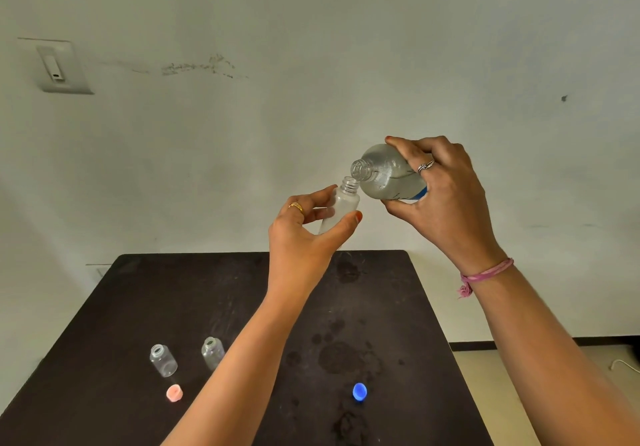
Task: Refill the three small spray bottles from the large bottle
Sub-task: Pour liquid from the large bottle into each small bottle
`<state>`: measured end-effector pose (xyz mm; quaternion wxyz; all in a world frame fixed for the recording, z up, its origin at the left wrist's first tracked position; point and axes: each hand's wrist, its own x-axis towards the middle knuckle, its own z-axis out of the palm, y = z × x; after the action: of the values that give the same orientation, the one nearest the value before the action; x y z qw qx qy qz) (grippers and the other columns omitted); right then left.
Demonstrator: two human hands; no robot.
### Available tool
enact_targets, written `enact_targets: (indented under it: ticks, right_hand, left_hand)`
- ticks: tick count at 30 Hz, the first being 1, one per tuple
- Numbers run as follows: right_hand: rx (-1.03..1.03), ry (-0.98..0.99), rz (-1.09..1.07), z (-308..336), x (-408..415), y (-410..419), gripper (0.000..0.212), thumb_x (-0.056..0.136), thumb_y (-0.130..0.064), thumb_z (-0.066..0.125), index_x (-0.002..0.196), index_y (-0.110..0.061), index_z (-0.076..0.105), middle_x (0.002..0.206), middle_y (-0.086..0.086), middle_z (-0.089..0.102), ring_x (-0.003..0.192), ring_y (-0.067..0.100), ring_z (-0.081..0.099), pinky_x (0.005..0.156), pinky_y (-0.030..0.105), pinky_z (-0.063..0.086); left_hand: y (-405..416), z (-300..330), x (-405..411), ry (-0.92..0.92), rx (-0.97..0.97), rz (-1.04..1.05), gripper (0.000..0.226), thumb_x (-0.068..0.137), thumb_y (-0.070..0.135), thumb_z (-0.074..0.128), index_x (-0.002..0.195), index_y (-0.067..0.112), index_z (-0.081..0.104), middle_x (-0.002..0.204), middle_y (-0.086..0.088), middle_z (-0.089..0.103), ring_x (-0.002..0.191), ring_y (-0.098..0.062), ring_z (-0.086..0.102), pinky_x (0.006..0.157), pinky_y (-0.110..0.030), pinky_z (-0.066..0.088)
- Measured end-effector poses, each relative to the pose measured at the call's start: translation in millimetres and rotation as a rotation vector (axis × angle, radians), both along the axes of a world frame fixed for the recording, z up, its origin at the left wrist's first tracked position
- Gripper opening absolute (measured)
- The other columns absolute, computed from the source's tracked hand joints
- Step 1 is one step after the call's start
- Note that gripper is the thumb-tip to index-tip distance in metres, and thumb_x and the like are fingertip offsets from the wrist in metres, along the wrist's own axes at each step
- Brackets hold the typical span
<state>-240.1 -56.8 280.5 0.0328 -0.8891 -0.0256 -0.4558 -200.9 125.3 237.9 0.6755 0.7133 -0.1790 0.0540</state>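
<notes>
My right hand (446, 196) grips the large clear bottle (384, 175), tilted with its open mouth down and to the left. Just under that mouth is the open neck of a small frosted spray bottle (341, 205), held up in the air by my left hand (304, 234) between thumb and fingers. Two more small clear bottles stand uncapped on the dark table (121, 307): one at the left (163, 359) and one (212, 352) beside my left forearm.
A pink cap (174, 393) lies in front of the left small bottle. A blue cap (359, 391) lies on the table's near right part. Wet patches (341, 355) mark the tabletop's middle. A white wall stands right behind the table.
</notes>
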Motion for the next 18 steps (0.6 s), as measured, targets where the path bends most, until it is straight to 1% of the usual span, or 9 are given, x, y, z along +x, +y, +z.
enact_targets:
  ticks: [5,11,18]
  right_hand:
    - [-0.009,0.005,0.001,0.4,-0.9,-0.6,0.077,0.061,-0.020,0.089,0.131,-0.018,0.057,0.112,0.009,0.059,0.100,0.028,0.052,0.074,0.037,0.052]
    - [-0.015,0.006,0.005,1.2,-0.1,-0.7,0.078,0.061,-0.019,0.089,0.132,-0.018,0.057,0.113,0.010,0.059,0.101,0.028,0.052,0.074,0.038,0.053]
    - [-0.031,0.013,0.004,1.9,0.6,-1.6,0.077,0.062,-0.019,0.089,0.132,-0.017,0.056,0.113,0.011,0.059,0.101,0.029,0.053,0.076,0.038,0.053]
  left_hand:
    - [0.2,-0.7,-0.7,0.009,-0.008,-0.004,0.040,0.074,0.035,0.083,0.109,0.036,0.064,0.109,0.014,0.067,0.092,0.013,0.060,0.069,-0.002,0.047]
    - [0.2,0.3,0.0,0.012,-0.002,0.001,0.038,0.074,0.035,0.082,0.106,0.040,0.062,0.108,0.015,0.066,0.091,0.015,0.059,0.068,-0.001,0.047]
    - [0.3,0.1,-0.8,0.013,-0.004,0.008,0.041,0.075,0.034,0.082,0.112,0.033,0.066,0.111,0.011,0.067,0.094,0.010,0.061,0.065,0.002,0.043]
